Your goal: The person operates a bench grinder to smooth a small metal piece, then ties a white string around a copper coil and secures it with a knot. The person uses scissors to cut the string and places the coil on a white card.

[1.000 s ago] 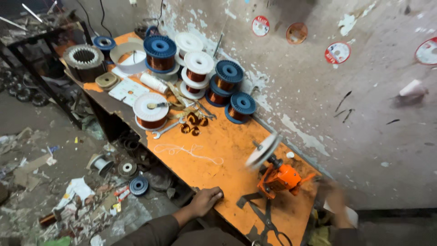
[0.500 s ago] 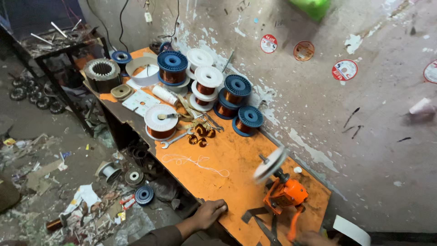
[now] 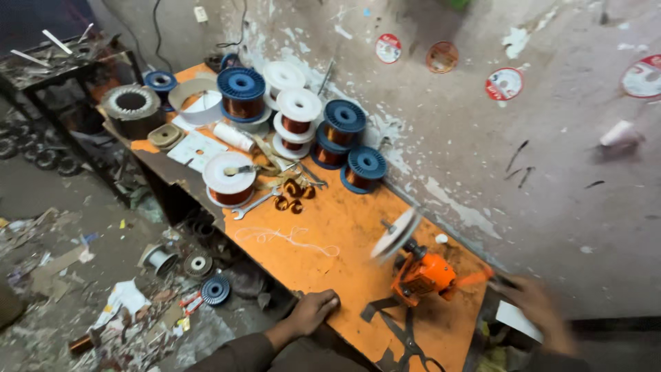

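An orange workbench [image 3: 323, 227] stands against a flaking wall, with an orange hand-cranked winder [image 3: 421, 274] clamped near its end. Just beside the winder lie black scissors [image 3: 406, 337]; farther off lie a loose white string [image 3: 286, 238], small copper coils [image 3: 292, 195], a spanner [image 3: 251, 205], and blue and white wire spools [image 3: 303, 117].

free: bare tabletop [image 3: 330, 227] left of orange winder [image 3: 421, 275] | blocked: wire spools [image 3: 296, 117] beyond it, scissors [image 3: 410, 341] just before it
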Action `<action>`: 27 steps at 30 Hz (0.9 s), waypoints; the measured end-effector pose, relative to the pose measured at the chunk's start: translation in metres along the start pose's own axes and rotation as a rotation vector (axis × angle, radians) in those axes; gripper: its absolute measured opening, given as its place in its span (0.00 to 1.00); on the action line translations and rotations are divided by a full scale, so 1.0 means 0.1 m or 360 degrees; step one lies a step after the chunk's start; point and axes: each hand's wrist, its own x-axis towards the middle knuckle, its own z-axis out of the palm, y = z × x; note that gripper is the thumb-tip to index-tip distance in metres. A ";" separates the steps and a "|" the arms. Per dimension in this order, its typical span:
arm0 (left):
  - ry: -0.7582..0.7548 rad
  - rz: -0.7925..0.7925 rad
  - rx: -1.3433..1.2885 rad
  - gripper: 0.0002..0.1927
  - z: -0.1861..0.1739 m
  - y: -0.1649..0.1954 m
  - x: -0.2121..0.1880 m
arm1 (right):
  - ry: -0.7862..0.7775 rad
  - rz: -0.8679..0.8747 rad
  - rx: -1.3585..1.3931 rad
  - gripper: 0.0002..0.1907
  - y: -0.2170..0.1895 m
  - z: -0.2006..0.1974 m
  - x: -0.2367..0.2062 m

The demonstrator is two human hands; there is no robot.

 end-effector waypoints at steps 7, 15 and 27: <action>0.0013 -0.0130 -0.0004 0.13 -0.02 -0.01 -0.02 | -0.0970 -0.0065 -0.0469 0.22 0.06 0.22 -0.22; 0.0022 -0.0016 -0.0118 0.13 -0.05 0.00 0.00 | -0.0455 -0.0122 -0.0953 0.22 0.09 0.90 -0.20; 0.0002 0.0038 -0.0246 0.12 0.02 -0.16 0.00 | -0.0766 -0.0179 -0.0869 0.22 0.13 0.75 -0.16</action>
